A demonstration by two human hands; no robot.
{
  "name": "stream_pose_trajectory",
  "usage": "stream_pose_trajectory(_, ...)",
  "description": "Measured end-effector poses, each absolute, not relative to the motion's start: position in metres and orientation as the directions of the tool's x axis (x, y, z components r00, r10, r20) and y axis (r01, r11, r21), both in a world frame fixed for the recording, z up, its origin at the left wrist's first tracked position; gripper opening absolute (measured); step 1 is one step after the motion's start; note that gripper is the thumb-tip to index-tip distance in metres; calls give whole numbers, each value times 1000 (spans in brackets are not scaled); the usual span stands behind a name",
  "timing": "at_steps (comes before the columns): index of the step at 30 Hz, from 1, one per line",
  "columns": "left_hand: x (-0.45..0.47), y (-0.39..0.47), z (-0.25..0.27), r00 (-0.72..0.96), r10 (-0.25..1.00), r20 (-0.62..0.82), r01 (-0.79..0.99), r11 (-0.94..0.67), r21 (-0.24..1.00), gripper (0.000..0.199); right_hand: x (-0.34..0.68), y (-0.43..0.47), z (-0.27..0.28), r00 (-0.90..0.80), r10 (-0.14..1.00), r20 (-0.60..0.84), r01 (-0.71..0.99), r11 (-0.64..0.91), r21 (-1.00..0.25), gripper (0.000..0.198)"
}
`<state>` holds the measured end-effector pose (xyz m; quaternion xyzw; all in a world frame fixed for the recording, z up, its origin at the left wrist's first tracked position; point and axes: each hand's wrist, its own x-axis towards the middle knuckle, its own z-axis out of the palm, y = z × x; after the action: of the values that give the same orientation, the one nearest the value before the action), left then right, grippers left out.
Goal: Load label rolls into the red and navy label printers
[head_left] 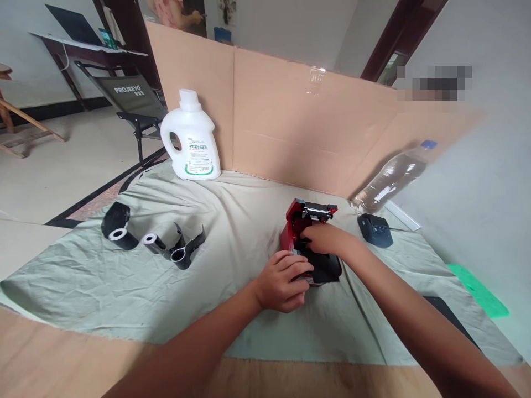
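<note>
A small red and black printer-like machine (286,237) sits on the cloth with its lid raised; a silver roller shows under the lid. My left hand (284,281) is wrapped round its near left side, fingers over the edge. My right hand (321,239) reaches inside below the lid with its fingers curled; what they pinch is hidden in the dark interior. A black sheet-like piece (326,268) extends from the machine toward me, under my right wrist. Left of it lie black ribbon rolls on cores, one (123,239) with a loose end, another (154,243), and a curled black strip (182,255).
A grey-green cloth (232,309) covers the work surface. At the back stand a white detergent jug (193,141) and a cardboard panel (290,121). To the right are a clear plastic bottle (392,177), a black corded device (375,229), a dark flat object (450,318) and a green item (477,290).
</note>
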<state>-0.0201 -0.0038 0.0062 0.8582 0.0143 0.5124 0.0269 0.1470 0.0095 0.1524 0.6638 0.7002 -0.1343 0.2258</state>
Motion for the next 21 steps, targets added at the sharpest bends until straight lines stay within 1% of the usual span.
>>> stream_pose_trajectory(1, -20, -4, 6, 464, 59, 884, -1, -998, 68, 12, 146, 10, 149, -34, 871, -490, 986, 108, 124, 27)
stream_pose_trajectory(3, -19, -3, 7, 459, 68, 886, 0, -997, 76, 12, 148, 11, 142, -58, 875, -480, 986, 126, 110, 24)
stream_pose_trajectory(7, -20, -4, 7, 474, 81, 877, 1, -996, 91, 12, 158, 8, 135, -77, 918, -390, 994, 99, 36, 19)
stream_pose_trajectory(8, -20, -4, 8, 466, 84, 881, -1, -995, 96, 12, 161, 5, 135, -72, 928, -365, 997, 75, -4, 19)
stream_pose_trajectory(10, -23, -4, 12, 439, 89, 894, -7, -995, 102, 11, 167, -5, 141, -73, 946, -317, 992, 36, -122, 21)
stream_pose_trajectory(13, -27, 0, 30, 365, 109, 925, -24, -992, 127, 12, 172, -26, 157, -121, 970, -211, 944, 47, -326, 23)
stream_pose_trajectory(15, -32, 7, 48, 286, 178, 941, -44, -979, 198, 17, 168, -39, 170, -132, 979, -154, 901, 54, -430, 27)
stream_pose_trajectory(17, -39, 16, 71, 206, 296, 933, -55, -948, 313, 19, 158, -47, 180, -109, 988, -114, 868, 38, -494, 29)
stream_pose_trajectory(18, -43, 21, 83, 193, 357, 914, -50, -926, 373, 17, 151, -49, 184, -96, 991, -90, 856, 36, -515, 29)
stream_pose_trajectory(19, -49, 27, 96, 221, 403, 888, -38, -906, 421, 16, 142, -49, 187, -87, 995, -58, 846, 43, -532, 28)
stream_pose_trajectory(20, -55, 32, 107, 291, 425, 857, -17, -893, 449, 15, 132, -48, 188, -81, 997, -17, 835, 59, -547, 27)
stream_pose_trajectory(21, -62, 38, 118, 390, 421, 819, 8, -891, 454, 17, 123, -45, 190, -82, 996, 21, 822, 79, -564, 25)
